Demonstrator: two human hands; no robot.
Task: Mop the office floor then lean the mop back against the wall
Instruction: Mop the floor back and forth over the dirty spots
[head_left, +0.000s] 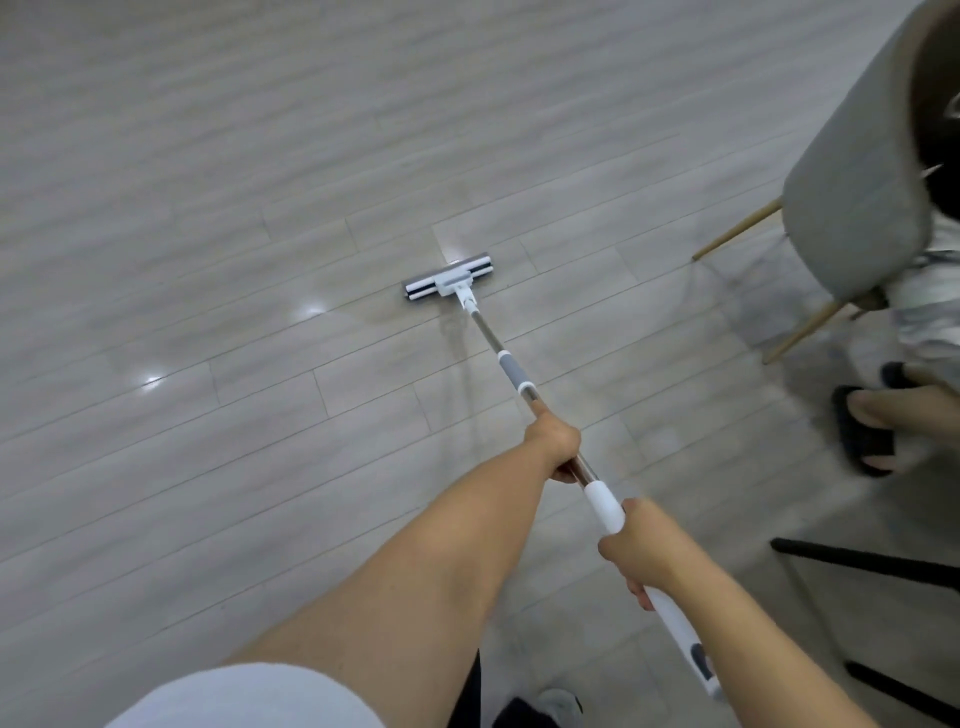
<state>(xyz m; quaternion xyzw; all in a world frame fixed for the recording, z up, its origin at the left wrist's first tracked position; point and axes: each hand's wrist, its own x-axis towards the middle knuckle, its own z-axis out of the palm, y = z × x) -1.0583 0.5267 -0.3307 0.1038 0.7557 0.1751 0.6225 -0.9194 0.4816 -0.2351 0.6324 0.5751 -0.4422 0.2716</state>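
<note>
Both hands are wrapped round the mop (511, 374): the left hand (553, 447) curls on the bare metal shaft, the right hand (636, 551) clamps the white grip behind it, and the mop head (447, 278) lies flat on the floor (208, 208) well ahead. A wide sweep to the right could clip the chair (857, 208) leg or the sandalled foot (865, 426) beside it, and the wet sheen looks slippery.

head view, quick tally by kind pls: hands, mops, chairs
Hands: 2, the left hand and the right hand, both gripping the mop
Mops: 1, the mop, head flat on the floor
Chairs: 1, the grey chair
Total: 4
The black legs at the lower right are not counted: cannot tell what they belong to.
</note>
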